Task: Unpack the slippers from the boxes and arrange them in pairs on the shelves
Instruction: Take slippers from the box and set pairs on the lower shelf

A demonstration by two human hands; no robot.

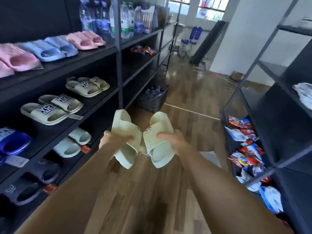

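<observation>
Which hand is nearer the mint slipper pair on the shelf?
Left. The left hand, gripping a cream slipper, is just right of the mint pair; the right hand, gripping its mate, is farther right.

The frame's left edge cuts off the pink slippers (pixel 16 59) and the dark blue slipper (pixel 13 142).

2 bare arms outstretched; left hand (pixel 114 138) grips left slipper (pixel 124 125), right hand (pixel 172 138) grips right slipper (pixel 160 149).
</observation>
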